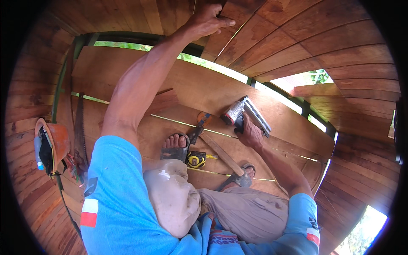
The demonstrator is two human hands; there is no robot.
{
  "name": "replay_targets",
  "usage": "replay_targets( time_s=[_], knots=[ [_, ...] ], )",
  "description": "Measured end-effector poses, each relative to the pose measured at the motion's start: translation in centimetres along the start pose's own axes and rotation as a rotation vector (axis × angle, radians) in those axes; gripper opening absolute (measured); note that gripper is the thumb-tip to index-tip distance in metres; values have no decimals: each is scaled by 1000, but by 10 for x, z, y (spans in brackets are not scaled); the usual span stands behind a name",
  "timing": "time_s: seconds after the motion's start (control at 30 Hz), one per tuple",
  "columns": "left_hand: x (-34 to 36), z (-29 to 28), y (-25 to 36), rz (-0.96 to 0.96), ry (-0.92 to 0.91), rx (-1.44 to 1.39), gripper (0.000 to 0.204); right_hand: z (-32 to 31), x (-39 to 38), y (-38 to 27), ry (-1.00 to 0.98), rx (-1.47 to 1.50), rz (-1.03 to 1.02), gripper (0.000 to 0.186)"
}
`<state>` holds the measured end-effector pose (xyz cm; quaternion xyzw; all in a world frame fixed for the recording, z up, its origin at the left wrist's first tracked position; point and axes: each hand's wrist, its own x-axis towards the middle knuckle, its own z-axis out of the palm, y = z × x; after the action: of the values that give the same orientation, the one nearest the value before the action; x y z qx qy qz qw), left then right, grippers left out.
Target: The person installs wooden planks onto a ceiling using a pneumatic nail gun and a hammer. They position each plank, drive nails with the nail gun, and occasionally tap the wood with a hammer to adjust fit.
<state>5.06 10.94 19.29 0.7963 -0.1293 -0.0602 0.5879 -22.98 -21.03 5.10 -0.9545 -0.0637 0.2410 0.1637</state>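
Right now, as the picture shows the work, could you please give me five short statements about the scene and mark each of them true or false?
1. The right hand holds the nail gun. True.
2. The left hand holds the tape measure. False: the tape measure lies between the feet.
3. The helmet is blue. False: it is orange.
4. The left hand is higher in the picture than the nail gun. True.
5. The feet are bare. False: they wear sandals.

Floor planks (197, 87) lie open between left forearm (159, 59) and nail gun (251, 114), while wooden-handled tool (221, 152), tape measure (196, 160) and sandalled feet (175, 141) crowd the way nearer the body.
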Motion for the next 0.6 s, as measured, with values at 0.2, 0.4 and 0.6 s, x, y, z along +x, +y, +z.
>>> replay_targets(
  time_s=[0.2, 0.4, 0.6],
  knots=[
    [-4, 1, 2, 44, -15, -92, 34, -43, -2, -26, -77, -141, 50, 87],
    [0, 3, -3, 99, 4, -78, 33, -106, -3, -71, 216, -178, -251, 89],
    [7, 3, -18, 275, 61, 97, 34, -167, 17, -125, 474, -217, -455, 97]
  ],
)
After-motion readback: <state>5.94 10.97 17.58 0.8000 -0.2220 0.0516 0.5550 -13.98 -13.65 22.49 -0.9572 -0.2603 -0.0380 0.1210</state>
